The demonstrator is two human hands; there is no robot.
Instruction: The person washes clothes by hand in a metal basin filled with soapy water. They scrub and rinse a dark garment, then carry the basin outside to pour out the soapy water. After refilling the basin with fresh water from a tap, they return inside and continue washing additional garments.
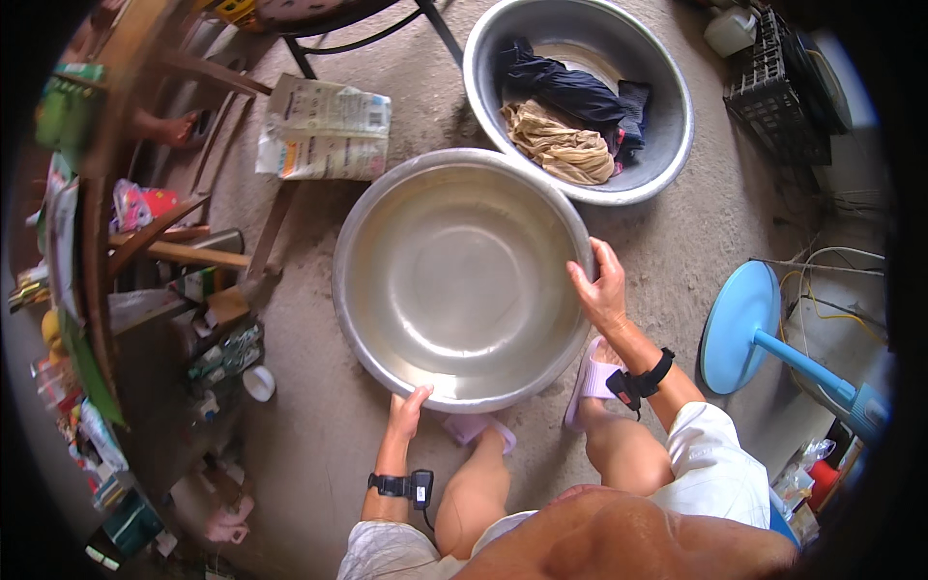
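Observation:
A large metal basin (pixel 449 275) with nothing visible inside is in front of me, just above my feet. My left hand (pixel 408 413) grips its near rim, thumb on top and fingers hidden beneath. At the right side of that rim, my right hand (pixel 600 283) holds on with the thumb inside and the fingers outside. Beyond it, to the upper right, a second metal basin (pixel 670 145) holds clothes: a dark blue garment (pixel 565 83) and a crumpled tan cloth (pixel 558 141). The two rims overlap in view; I cannot tell whether they touch.
A blue fan with a round base (pixel 741 326) stands right. Beyond it is a black plastic crate (pixel 768 101). A printed plastic bag (pixel 333 130) lies upper left, near a round stool (pixel 319 14). Wooden furniture (pixel 94 254) and clutter line the left. A person's foot (pixel 170 129) shows there.

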